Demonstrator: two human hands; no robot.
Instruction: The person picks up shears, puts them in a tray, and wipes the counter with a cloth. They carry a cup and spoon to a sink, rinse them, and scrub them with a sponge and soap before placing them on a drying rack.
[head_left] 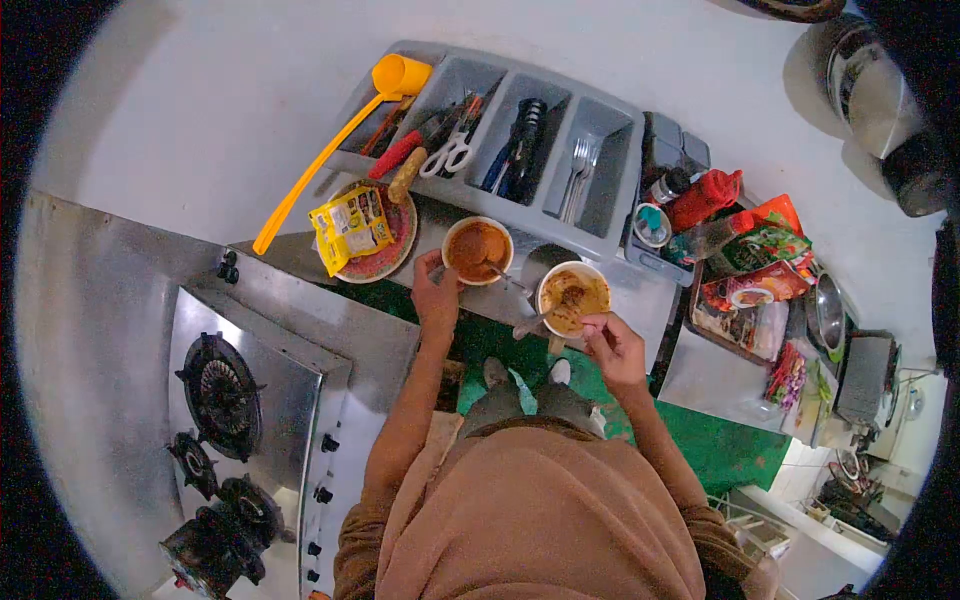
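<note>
Two small white bowls stand side by side on the steel counter. The left bowl (505, 232) holds an orange-red sauce with a spoon (503, 277) leaning over its rim. My left hand (436, 300) is at its near left side, fingers curled against the edge. In the right bowl (606, 290) is a yellowish-brown mixture with darker bits, and a second spoon (528, 324) sticks out to the left. My right hand (616, 352) has its fingers pinched together at the near right rim; whatever lies between the fingertips is too small to make out.
Behind the bowls is a grey cutlery tray (552, 222) with a yellow ladle (340, 150) lying across its left end. A plate (408, 225) carries a yellow packet (350, 228). A gas stove (270, 370) is at left; packets and a bottle (715, 235) crowd the right.
</note>
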